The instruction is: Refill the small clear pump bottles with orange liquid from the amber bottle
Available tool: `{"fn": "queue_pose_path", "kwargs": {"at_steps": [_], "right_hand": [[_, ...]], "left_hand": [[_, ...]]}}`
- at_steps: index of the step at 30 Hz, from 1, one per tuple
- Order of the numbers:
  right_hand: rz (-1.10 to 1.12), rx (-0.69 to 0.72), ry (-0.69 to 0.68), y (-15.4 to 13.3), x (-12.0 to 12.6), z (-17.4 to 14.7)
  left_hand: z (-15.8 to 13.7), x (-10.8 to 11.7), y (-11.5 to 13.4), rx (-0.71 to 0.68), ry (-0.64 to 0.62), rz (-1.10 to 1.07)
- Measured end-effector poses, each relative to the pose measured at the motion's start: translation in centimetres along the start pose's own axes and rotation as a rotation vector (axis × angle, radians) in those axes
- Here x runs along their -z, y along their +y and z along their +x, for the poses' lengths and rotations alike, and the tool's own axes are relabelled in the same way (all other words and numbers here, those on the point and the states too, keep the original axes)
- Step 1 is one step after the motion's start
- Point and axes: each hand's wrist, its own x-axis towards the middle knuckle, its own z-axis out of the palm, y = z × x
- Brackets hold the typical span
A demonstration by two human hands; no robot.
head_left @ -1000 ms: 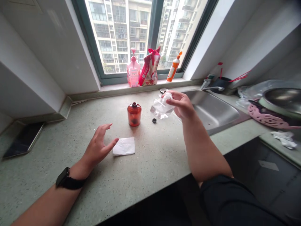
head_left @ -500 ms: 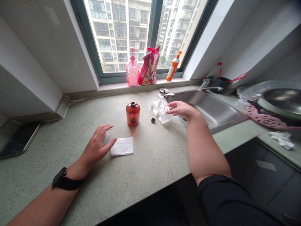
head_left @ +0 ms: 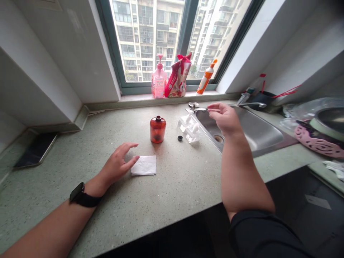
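Note:
My left hand [head_left: 119,163] rests on the counter, fingers curved and apart, with nothing in it. Its thumb reaches the left edge of a folded white tissue [head_left: 144,166]. Beyond the tissue stands an amber bottle [head_left: 158,130] with an uncapped dark neck. To its right lies a small black cap [head_left: 180,138]. Two clear square bottles with white pump tops, a rear one [head_left: 185,123] and a front one [head_left: 192,136], stand beside the sink. Up over the sink's left side, my right hand [head_left: 223,116] hangs with fingers apart and holds nothing that I can see.
The steel sink [head_left: 258,132] with its faucet [head_left: 251,104] is at the right. A pink pump bottle [head_left: 159,84], a red bag [head_left: 178,79] and an orange bottle [head_left: 206,79] line the sill. A dark flat panel [head_left: 36,150] lies far left; a pink basket [head_left: 314,139] sits far right.
My right hand has let go of the front clear bottle's pump top and lifted away up and right, over the sink. My left hand stays beside the tissue. The view has shifted slightly left.

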Motion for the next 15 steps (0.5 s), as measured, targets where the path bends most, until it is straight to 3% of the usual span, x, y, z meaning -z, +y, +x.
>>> {"fn": "queue_pose_path", "kwargs": {"at_steps": [3,4,6,8,11,15], "right_hand": [[0.132,0.319,0.292,-1.5,-2.4,-0.9],[0.170,0.395,0.313,-2.0,-3.3,-1.5],[0.204,0.479,0.234,-3.1,-5.1,-2.9],[0.194,0.430,0.090,-3.8,-6.8,-4.5],[0.150,0.241,-0.204,-3.7,-9.4,-6.4],[0.134,0.050,-0.379,-1.6,-12.8,-7.6]], "left_hand": [[0.0,-0.1,0.0,0.012,-0.014,-0.014],[0.0,-0.1,0.1,0.016,-0.017,-0.020],[0.0,-0.1,0.2,0.023,-0.020,-0.031],[0.0,0.0,0.3,0.025,-0.016,-0.043],[0.0,0.1,0.6,0.009,-0.003,-0.070],[0.0,0.1,0.7,-0.004,0.006,-0.083]]}}
